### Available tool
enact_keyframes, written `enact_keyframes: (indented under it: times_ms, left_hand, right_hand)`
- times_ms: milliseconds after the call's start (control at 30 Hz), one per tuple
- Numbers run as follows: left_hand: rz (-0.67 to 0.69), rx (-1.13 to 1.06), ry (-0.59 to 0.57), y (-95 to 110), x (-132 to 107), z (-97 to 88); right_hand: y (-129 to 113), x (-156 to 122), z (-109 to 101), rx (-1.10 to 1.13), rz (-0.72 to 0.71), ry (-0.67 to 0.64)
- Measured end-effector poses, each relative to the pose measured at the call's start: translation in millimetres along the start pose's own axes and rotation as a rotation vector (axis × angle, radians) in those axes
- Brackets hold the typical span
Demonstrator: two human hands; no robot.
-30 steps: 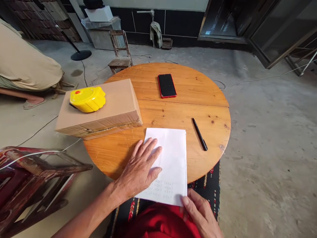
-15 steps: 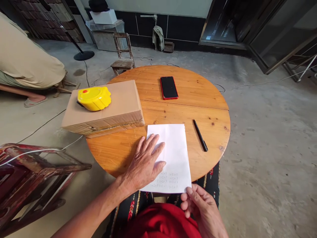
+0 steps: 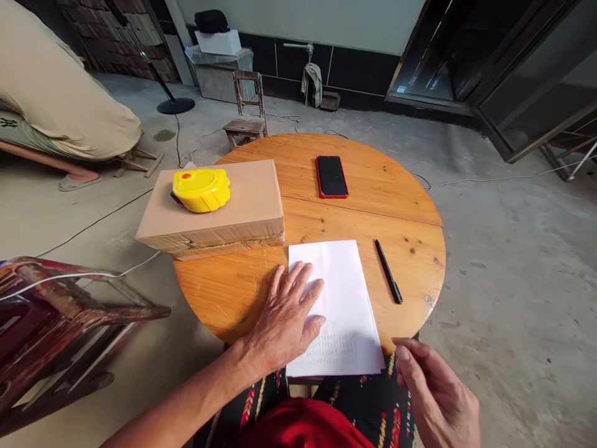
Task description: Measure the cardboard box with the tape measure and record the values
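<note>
White sheets of paper (image 3: 342, 280) lie near the front of the round wooden table, with rows of faint writing at the near end. My left hand (image 3: 293, 311) rests flat on their left side, fingers spread. Beyond the lower right corner of the paper, my right hand (image 3: 436, 389) hovers apart from it. Its fingers are curled and the thumb is close to the index finger, with nothing visible between them. A black pen (image 3: 388, 272) lies on the tabletop to the right of the paper.
A yellow tape measure (image 3: 201, 190) sits on a cardboard box (image 3: 252, 199) at the table's left. A phone in a red case (image 3: 332, 177) lies at the back of the wooden table (image 3: 392, 186). Wooden chairs stand around, and a person sits at far left.
My right hand has let go of the paper's lower right corner and moved right. My left hand stays on the paper. The whole view has shifted slightly.
</note>
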State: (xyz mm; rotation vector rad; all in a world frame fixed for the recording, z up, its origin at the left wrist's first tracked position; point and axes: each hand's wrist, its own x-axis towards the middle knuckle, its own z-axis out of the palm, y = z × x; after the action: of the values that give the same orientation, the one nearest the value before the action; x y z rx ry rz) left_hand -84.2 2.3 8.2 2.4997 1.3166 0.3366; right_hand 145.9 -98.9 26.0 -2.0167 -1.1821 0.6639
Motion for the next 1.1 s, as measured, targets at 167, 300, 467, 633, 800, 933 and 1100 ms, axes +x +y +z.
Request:
enact_keyframes:
  times_ms: [167, 300, 467, 633, 800, 933, 1100]
  left_hand:
    - [-0.001, -0.007, 0.011, 0, 0, 2.1]
    - [0.005, -0.006, 0.008, -2, 0, -0.1]
    - [0.028, 0.019, 0.051, -8, 12, -7.9]
    - [0.074, 0.102, 0.118, -15, 41, -1.8]
    - [0.084, 0.095, 0.08, -17, 53, 8.7]
    - [0.074, 0.092, 0.075, -19, 52, 9.8]
    - [0.081, 0.085, 0.0, -27, 47, 3.9]
  right_hand:
    - [-40, 54, 53, -0.21, -0.699, -0.114]
    - [-52, 98, 94, -0.505, -0.767, -0.118]
    - [-47, 105, 105, -0.635, -0.728, -0.107]
    - [-46, 101, 104, -0.639, -0.761, -0.07]
    - [-48, 102, 106, -0.656, -0.739, -0.057]
    - [-50, 101, 106, -0.701, -0.712, -0.072]
    - [-53, 100, 104, -0.731, -0.663, -0.117]
